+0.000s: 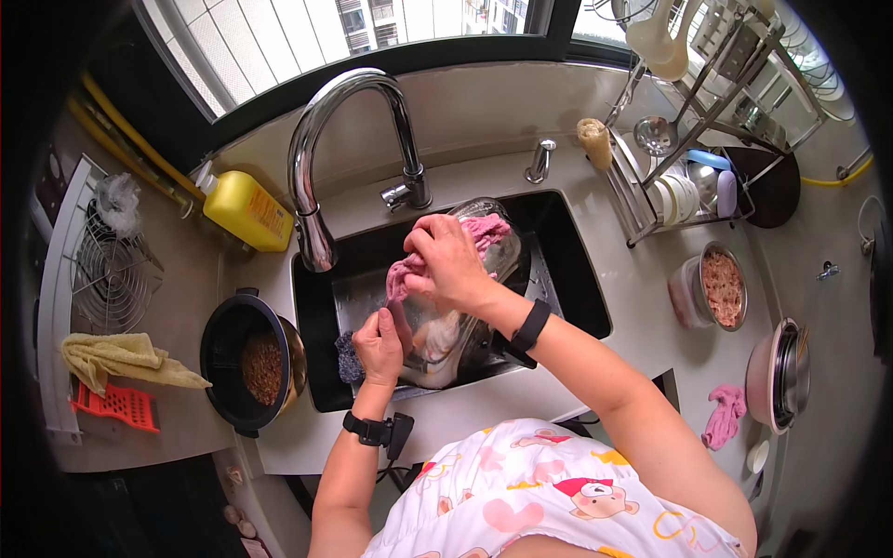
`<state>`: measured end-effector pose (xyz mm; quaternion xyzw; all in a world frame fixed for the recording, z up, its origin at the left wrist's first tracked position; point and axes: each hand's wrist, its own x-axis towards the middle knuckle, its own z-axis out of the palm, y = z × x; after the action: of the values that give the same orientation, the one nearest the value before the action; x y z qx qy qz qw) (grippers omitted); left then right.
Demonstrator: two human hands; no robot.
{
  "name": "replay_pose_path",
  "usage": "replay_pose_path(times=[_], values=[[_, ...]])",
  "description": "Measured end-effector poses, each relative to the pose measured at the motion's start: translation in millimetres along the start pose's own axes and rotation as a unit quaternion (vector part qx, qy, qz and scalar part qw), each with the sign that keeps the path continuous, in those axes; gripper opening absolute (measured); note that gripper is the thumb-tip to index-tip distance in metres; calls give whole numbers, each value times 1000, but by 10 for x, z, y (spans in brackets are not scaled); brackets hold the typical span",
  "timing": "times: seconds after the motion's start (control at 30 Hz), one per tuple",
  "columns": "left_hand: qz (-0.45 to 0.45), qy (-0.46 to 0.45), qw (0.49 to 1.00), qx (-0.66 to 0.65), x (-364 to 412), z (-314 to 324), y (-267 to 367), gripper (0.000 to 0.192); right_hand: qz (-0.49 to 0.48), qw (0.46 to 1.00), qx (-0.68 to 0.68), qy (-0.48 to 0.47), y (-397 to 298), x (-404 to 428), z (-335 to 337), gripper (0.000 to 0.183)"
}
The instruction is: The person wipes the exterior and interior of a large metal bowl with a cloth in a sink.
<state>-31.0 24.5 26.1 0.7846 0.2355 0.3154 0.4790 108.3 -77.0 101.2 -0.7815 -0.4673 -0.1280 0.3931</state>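
Over the black sink, my right hand (446, 265) grips a wet pink cloth (485, 234) against a large clear glass lid or vessel (488, 209); which of the two cannot be told. My left hand (380, 347) has its thumb raised beside the cloth's lower left end, at a flat pinkish piece at the glass's edge. Its fingers are partly hidden. Below the hands, the glass lies tilted in a metal basin (363, 289) within the sink. A dark blue-grey scrubbing cloth (348, 357) lies at the basin's left side.
A chrome faucet (411, 139) arches over the sink's left. Left of the sink stand a black pot (230, 307) with brown grains and a yellow bottle (254, 213). To the right are a dish rack (656, 227), a bowl of minced meat (723, 289), stacked basins (767, 376) and another pink cloth (725, 416).
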Motion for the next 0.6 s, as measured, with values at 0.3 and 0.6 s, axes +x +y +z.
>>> replay_pose_path(times=[0.3, 0.6], values=[[20, 3, 1000, -20, -23, -25, -72, 44, 245, 969, 38, -24, 1045, 87, -135, 32], [-55, -60, 987, 140, 166, -203, 229, 40, 241, 970, -11, -32, 850, 50, 92, 33]])
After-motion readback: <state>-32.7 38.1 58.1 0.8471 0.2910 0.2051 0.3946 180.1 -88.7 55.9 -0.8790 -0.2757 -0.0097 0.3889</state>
